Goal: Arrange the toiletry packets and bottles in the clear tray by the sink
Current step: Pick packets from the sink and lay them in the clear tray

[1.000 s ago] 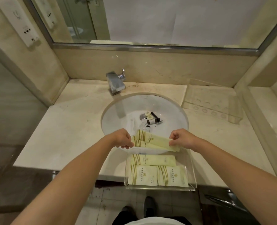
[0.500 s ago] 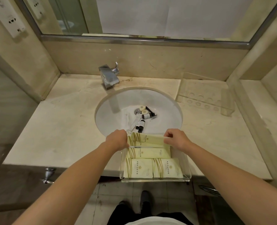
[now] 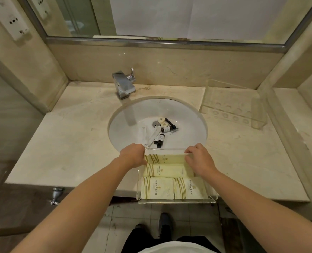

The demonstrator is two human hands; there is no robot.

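Observation:
A clear tray [image 3: 177,201] sits at the counter's front edge, just below the sink. Inside lie pale yellow packets: a long one [image 3: 165,159] at the back, another long one [image 3: 167,170] behind two squarer ones [image 3: 158,188] side by side in front. My left hand [image 3: 133,154] pinches the back packet's left end and my right hand [image 3: 199,159] pinches its right end, pressing it down into the tray. Small dark bottles [image 3: 32,139], a round pale soap and a clear wrapped item lie in the sink basin [image 3: 188,123].
A second clear acrylic holder [image 3: 232,106] with round holes stands at the back right of the counter. The chrome faucet [image 3: 123,86] is behind the basin. A mirror spans the wall above. The tray's front overhangs the counter edge above the tiled floor.
Both hands lowered the long packet from above the basin's front rim down into the back of the tray, behind the other long packet.

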